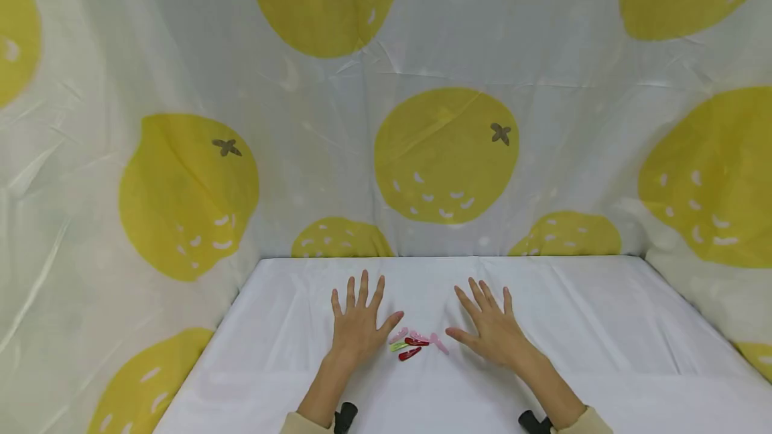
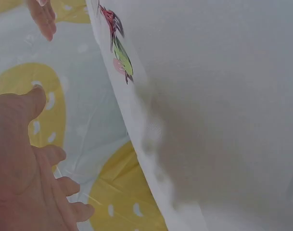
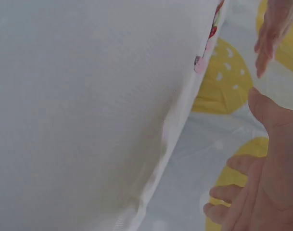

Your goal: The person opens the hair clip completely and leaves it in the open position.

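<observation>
Several hair clips lie in a loose cluster on the white table between my two hands. Two are red, a front red clip and another red clip behind it. Beside them sit a green clip and pink clips, one pink clip at the right edge of the cluster. My left hand hovers left of the clips, palm down, fingers straight and spread. To their right, my right hand is held the same way. Neither hand holds anything; both wrist views show gaps between palms and table.
A white cloth covers the table. Behind it and along both sides hangs a pale curtain printed with large yellow fruit. Black wrist mounts, one at the left wrist, show near the beige sleeves.
</observation>
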Tool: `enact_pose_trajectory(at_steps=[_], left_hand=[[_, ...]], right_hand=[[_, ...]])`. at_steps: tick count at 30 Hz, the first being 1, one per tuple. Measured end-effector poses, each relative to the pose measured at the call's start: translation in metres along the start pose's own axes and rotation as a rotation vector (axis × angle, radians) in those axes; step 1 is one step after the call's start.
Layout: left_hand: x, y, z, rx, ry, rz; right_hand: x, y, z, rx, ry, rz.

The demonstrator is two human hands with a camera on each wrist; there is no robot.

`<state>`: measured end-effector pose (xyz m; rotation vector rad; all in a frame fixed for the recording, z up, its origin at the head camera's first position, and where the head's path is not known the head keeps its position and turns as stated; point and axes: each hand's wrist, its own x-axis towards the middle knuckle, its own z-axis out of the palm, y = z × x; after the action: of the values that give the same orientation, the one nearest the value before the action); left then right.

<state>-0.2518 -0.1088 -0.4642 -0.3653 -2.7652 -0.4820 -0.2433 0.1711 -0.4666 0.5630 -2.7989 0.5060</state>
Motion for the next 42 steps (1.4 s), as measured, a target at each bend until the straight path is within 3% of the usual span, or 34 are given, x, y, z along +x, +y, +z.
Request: enact_pose_trajectory(at_steps=[5,10,17,21,26,33,39,42], left_hand=[[-0.003,0.000,0.006,0.000,0.006,0.007],[-0.004,0.003,0.003,0.008,-0.003,0.012],[-0.002,0.010,0.001,-0.023,-0.088,0.007],[-0.002,0.013,0.003,-0.036,-0.098,0.009],[-0.001,0.016,0.006,-0.051,-0.090,0.039],[0.006,0.025,0.014,-0.125,-0.139,0.081],[0.016,0.034,0.022,-0.250,-0.209,0.084],[0.020,0.038,0.024,-0.307,-0.246,0.083]], right_hand=[[-0.002,0.001,0.003,0.020,-0.011,-0.011],[-0.003,-0.001,0.002,0.067,-0.035,-0.043],[-0.003,0.001,-0.003,0.187,-0.150,-0.059],[-0.001,0.005,-0.005,0.266,-0.224,-0.067],[0.001,0.008,-0.004,0.300,-0.221,-0.117],[0.004,0.013,0.001,0.434,-0.238,-0.102],[0.004,0.015,0.009,0.578,-0.260,-0.074],[0.003,0.017,0.014,0.592,-0.249,-0.072]])
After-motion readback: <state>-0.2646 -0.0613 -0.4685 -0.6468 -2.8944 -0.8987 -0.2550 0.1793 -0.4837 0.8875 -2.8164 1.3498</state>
